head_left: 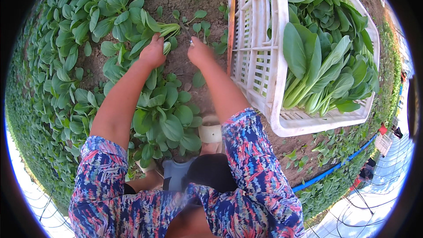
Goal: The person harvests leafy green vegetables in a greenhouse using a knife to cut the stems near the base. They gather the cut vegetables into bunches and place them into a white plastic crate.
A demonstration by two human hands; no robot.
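Observation:
My left hand is closed on a leafy green bok choy plant. Its pale stem base points right and its leaves spread out to the left. Just right of it, my right hand grips a small knife. The thin dark blade points up and left, its tip close to the cut-looking end of the stems; whether it touches them I cannot tell. My right fingers hide most of the handle. A white slatted plastic crate stands to the right, with harvested bok choy piled in it.
Dense bok choy plants grow across the left, with another clump below my hands. Brown soil shows between them. A blue hose runs along the lower right. A white shoe is near my knees.

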